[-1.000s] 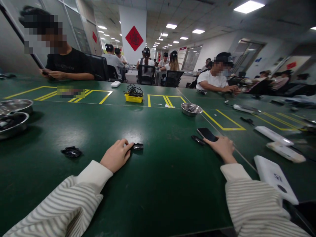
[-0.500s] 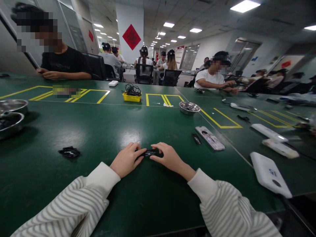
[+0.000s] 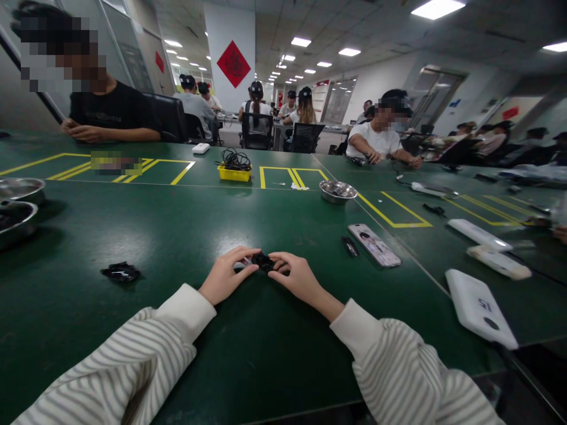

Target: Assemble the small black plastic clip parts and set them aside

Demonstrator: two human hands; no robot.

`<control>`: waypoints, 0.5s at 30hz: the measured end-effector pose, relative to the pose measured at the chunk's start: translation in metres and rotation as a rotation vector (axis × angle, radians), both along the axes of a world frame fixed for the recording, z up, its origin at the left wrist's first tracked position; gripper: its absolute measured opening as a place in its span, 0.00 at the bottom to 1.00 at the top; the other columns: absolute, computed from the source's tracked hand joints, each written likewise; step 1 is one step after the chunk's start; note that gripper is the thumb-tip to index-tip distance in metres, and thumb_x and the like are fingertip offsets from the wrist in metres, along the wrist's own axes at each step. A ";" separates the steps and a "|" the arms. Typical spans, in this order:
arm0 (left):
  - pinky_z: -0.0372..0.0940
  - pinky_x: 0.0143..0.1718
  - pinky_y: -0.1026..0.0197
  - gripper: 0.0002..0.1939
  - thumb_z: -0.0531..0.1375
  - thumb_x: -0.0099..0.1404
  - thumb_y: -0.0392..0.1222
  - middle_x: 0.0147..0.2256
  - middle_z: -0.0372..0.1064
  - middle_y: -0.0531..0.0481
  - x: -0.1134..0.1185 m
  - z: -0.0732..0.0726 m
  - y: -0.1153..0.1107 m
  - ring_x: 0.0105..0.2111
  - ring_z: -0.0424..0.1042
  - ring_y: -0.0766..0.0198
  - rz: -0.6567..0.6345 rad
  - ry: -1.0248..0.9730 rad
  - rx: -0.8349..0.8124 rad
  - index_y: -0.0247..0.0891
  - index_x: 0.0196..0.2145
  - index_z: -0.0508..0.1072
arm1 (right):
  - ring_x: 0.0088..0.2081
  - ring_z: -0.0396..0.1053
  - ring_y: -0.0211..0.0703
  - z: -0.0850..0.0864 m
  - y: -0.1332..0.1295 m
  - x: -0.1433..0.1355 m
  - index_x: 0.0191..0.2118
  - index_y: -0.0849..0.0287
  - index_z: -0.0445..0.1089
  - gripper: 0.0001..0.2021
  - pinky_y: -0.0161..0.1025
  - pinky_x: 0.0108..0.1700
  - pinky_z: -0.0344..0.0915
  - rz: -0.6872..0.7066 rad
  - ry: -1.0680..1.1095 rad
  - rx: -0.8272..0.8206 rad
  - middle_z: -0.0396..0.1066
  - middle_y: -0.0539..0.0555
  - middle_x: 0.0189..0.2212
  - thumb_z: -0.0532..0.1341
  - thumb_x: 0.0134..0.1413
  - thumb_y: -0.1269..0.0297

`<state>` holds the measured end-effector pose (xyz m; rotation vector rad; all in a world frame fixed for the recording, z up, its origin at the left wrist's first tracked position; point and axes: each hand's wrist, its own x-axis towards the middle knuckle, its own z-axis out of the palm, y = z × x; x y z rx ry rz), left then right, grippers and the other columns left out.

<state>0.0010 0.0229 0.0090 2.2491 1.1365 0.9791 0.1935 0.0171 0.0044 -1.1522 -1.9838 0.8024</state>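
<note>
Between my two hands, just above the green table (image 3: 186,330), is a small black glossy object (image 3: 263,261) with an uneven outline; its exact kind does not show. The thumb and fingers of my left hand (image 3: 227,273) pinch its left end. Its right end is gripped by my right hand (image 3: 296,276), fingers curled round it and covering part of it. A crumpled black shiny bundle (image 3: 121,272) lies on the table to the left. Off to the right, a small black oblong piece (image 3: 349,246) rests beside a phone (image 3: 374,245) with a picture on it.
Metal bowls (image 3: 18,227) stand at the left edge, and another metal bowl (image 3: 338,192) farther back. A yellow tray (image 3: 234,172) holds black cables. White devices (image 3: 482,308) lie on the right. Two people (image 3: 115,115) sit across the table.
Both hands have lifted slightly and turned the black object, which now shows a rougher, bunched side instead of a smooth, flat-lying length. Across the table, the person at right has moved their hands apart.
</note>
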 end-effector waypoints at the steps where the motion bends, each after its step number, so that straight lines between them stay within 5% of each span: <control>1: 0.63 0.40 0.60 0.14 0.54 0.60 0.40 0.40 0.65 0.48 0.003 0.000 0.001 0.37 0.66 0.65 0.000 -0.029 -0.002 0.39 0.44 0.66 | 0.34 0.66 0.36 0.000 0.000 -0.001 0.46 0.63 0.64 0.19 0.34 0.35 0.68 -0.007 -0.011 0.012 0.67 0.57 0.37 0.59 0.45 0.67; 15: 0.64 0.38 0.62 0.15 0.55 0.59 0.39 0.40 0.64 0.49 0.019 -0.005 0.009 0.37 0.66 0.65 -0.024 -0.101 -0.006 0.41 0.45 0.65 | 0.35 0.64 0.39 -0.004 0.002 -0.005 0.45 0.63 0.64 0.18 0.35 0.34 0.65 -0.089 -0.100 0.108 0.68 0.56 0.37 0.58 0.44 0.69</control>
